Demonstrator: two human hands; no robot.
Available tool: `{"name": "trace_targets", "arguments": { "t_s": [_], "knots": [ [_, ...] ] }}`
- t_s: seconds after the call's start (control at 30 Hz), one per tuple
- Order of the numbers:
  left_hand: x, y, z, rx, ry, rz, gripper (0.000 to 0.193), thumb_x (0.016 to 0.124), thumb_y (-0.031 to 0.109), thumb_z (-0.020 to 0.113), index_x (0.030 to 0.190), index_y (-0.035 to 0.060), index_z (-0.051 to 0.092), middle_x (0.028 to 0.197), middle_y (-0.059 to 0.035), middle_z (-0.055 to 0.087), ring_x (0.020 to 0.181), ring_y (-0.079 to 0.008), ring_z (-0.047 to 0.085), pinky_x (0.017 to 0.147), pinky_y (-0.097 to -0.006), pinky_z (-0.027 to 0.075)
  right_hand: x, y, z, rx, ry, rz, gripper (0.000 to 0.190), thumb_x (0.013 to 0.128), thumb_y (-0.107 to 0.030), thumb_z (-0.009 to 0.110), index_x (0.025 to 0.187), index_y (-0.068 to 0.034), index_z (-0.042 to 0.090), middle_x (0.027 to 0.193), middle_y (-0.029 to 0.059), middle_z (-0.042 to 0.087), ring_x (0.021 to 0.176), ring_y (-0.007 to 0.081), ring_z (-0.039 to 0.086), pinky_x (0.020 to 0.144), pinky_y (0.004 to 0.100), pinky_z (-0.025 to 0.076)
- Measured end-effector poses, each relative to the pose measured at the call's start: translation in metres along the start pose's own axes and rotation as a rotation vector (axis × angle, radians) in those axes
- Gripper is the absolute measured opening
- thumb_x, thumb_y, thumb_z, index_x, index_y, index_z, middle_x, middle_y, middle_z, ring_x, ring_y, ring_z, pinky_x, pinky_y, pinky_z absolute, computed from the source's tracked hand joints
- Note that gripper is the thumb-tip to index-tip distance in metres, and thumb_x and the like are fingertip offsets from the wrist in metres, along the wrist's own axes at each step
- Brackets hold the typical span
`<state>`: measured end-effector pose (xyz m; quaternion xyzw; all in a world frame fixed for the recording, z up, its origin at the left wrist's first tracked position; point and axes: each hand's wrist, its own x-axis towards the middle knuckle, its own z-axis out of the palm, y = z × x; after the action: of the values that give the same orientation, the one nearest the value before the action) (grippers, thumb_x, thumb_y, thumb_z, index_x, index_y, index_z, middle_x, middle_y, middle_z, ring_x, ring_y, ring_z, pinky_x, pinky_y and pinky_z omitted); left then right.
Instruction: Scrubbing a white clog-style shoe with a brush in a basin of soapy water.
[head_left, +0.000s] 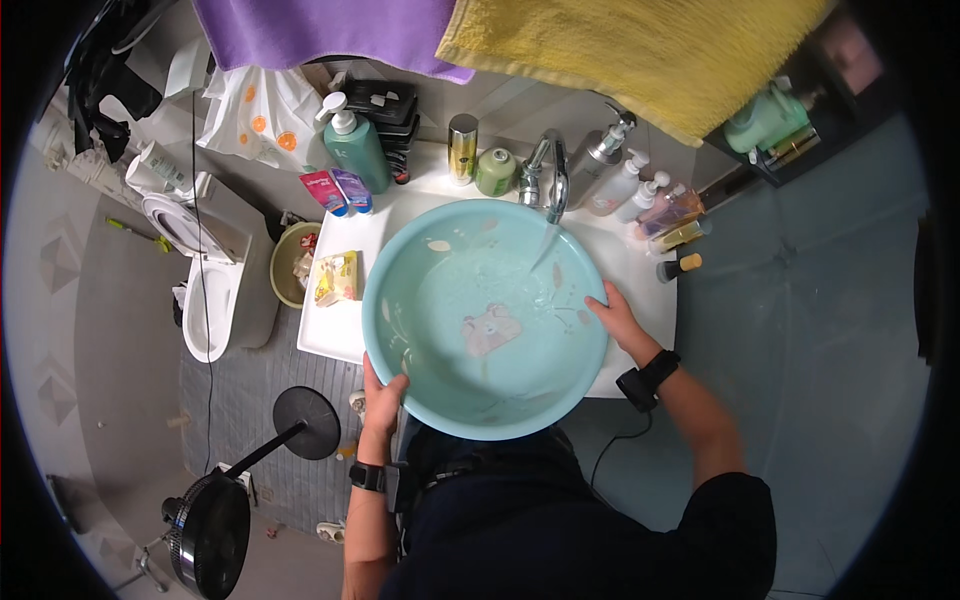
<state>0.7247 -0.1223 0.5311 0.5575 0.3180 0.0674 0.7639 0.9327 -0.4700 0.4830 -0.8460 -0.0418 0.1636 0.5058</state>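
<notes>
A large turquoise plastic basin (420, 352) rests over the white washbasin counter (637, 300). Both my hands grip its rim: my left hand (384, 401) at the lower left, thumb over the edge, and my right hand (619, 315) at the right side. From the chrome faucet (556, 180) a stream of water (543, 249) runs into the basin and ripples the shallow water inside. A faded printed figure (491, 330) shows on the basin floor. The fingers beneath the rim are hidden.
Pump bottles (596, 169) and a green shampoo bottle (356, 154) line the counter's back. A wipes pack (336, 277) lies left. Purple (322, 30) and yellow towels (622, 60) hang above. Leftward are a toilet (240, 285), a waste bin (285, 281) and a black fan (214, 536).
</notes>
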Motion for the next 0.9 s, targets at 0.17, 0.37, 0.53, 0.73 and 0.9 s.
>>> {"name": "trace_targets", "arguments": {
  "t_s": [0.17,0.37,0.53,0.73,0.9],
  "knots": [
    [0.009,0.012,-0.006,-0.008,-0.015,-0.030,0.062,0.065,-0.007,0.048,0.125,0.0012,0.037,0.110,-0.0130,0.051,0.099,-0.0243,0.053,0.083,-0.0326,0.045,-0.022,-0.037,-0.003,0.282,-0.006,0.129,0.042,0.080,-0.008,0.057,0.118,0.004,0.046,0.105,0.0108,0.059,0.091,0.0170,0.058,0.081,0.0293,0.046],
    [0.012,0.031,0.013,-0.052,-0.070,-0.290,0.057,0.063,-0.006,0.048,0.120,-0.0001,0.042,0.102,-0.0142,0.054,0.092,-0.0269,0.056,0.078,-0.0348,0.050,-0.055,-0.076,-0.041,0.466,-0.013,0.205,0.036,0.073,0.000,0.051,0.109,0.005,0.055,0.093,0.0087,0.062,0.082,0.0144,0.059,0.076,0.0265,0.047],
    [0.027,0.017,0.033,-0.079,-0.234,-0.359,0.058,0.064,-0.004,0.046,0.121,-0.0021,0.041,0.104,-0.0165,0.053,0.090,-0.0283,0.058,0.078,-0.0366,0.052,-0.088,-0.097,-0.063,0.517,0.150,0.152,0.037,0.074,0.000,0.051,0.110,0.006,0.052,0.096,0.0086,0.061,0.085,0.0134,0.058,0.076,0.0257,0.046],
    [0.042,-0.005,0.064,-0.048,-0.305,-0.410,0.051,0.067,-0.007,0.049,0.117,-0.0032,0.043,0.102,-0.0179,0.055,0.088,-0.0290,0.060,0.076,-0.0360,0.054,-0.129,-0.121,-0.072,0.486,0.348,0.039,0.041,0.074,0.002,0.050,0.115,0.007,0.046,0.102,0.0097,0.058,0.090,0.0144,0.057,0.080,0.0271,0.045],
    [0.050,-0.016,0.080,-0.026,-0.296,-0.288,0.044,0.069,-0.010,0.050,0.113,-0.0015,0.046,0.101,-0.0164,0.057,0.087,-0.0278,0.061,0.076,-0.0366,0.054,-0.147,-0.116,-0.076,0.476,0.433,-0.050,0.046,0.075,0.002,0.050,0.120,0.007,0.042,0.107,0.0110,0.056,0.095,0.0152,0.056,0.084,0.0278,0.044]
  ]
}}
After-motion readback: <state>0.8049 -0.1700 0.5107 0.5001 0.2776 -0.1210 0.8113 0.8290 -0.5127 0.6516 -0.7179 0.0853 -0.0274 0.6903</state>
